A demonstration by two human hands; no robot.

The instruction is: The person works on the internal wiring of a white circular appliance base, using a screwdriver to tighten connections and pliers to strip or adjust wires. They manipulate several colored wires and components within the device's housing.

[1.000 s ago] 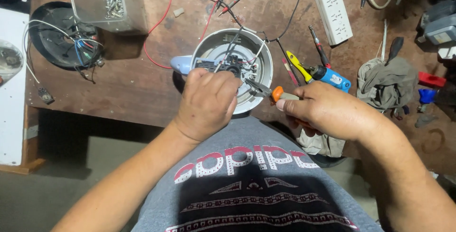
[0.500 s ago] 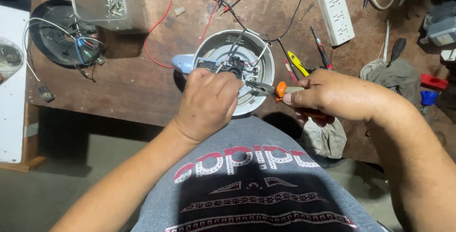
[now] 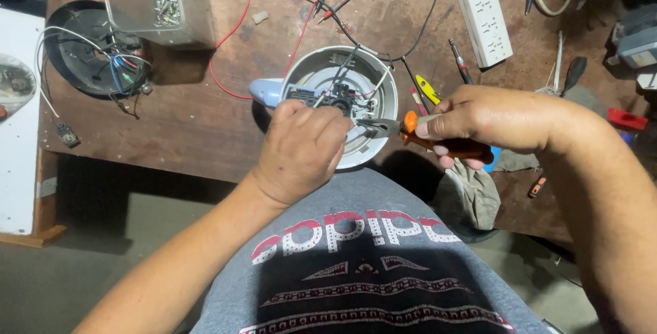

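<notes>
Ok, I see the wooden workbench [image 3: 205,135] w/ a round white appliance base [image 3: 341,98] at its front edge. My left hand [image 3: 301,149] is curled over its rim; right hand [image 3: 489,122] grips orange-handled pliers [image 3: 404,129], tips at the wiring inside.

Power strip [image 3: 480,12] right of screw box [image 3: 152,2] —
</notes>
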